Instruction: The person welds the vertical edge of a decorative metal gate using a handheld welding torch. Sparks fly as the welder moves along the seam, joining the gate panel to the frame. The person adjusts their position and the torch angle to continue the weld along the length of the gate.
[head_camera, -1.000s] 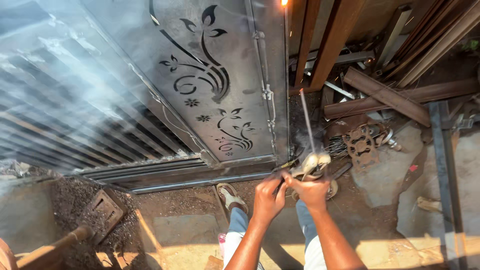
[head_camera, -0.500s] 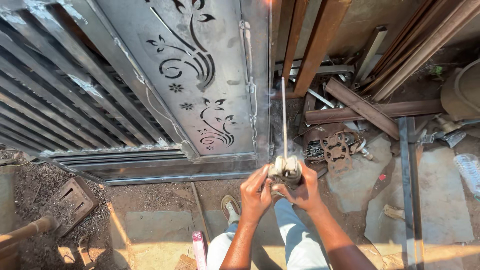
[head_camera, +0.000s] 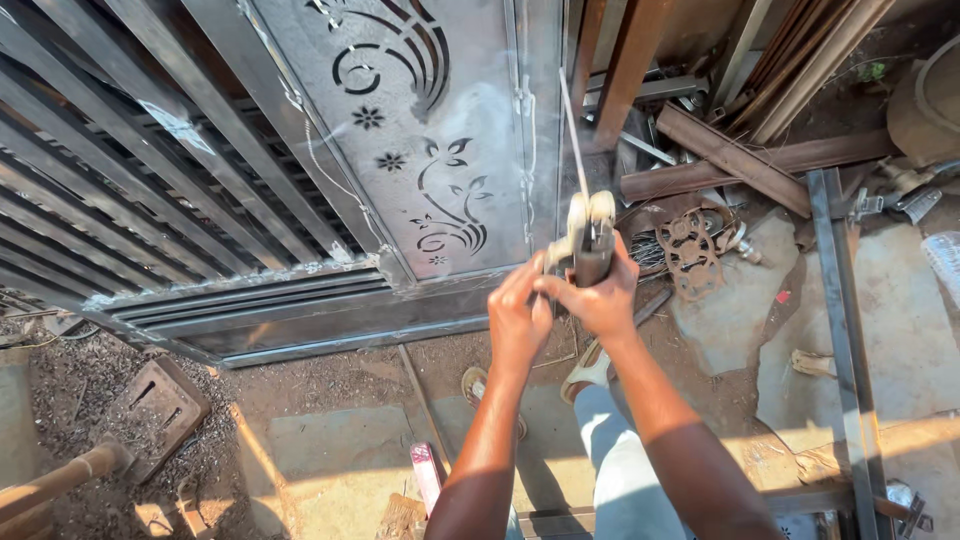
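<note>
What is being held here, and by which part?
Both hands, left hand and right hand, grip a welding electrode holder at its handle; a thin rod sticks up from its clamp.

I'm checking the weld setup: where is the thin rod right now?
In the head view the thin rod stands up from the clamp holder gripped by both hands, centre frame, beside the gate's cut-out floral panel.

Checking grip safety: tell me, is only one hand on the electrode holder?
No: the left hand and right hand both clasp the electrode holder, its rod pointing up.

metal gate (head_camera: 300, 150) cropped at top, holder's (head_camera: 590, 235) grip hidden
</note>
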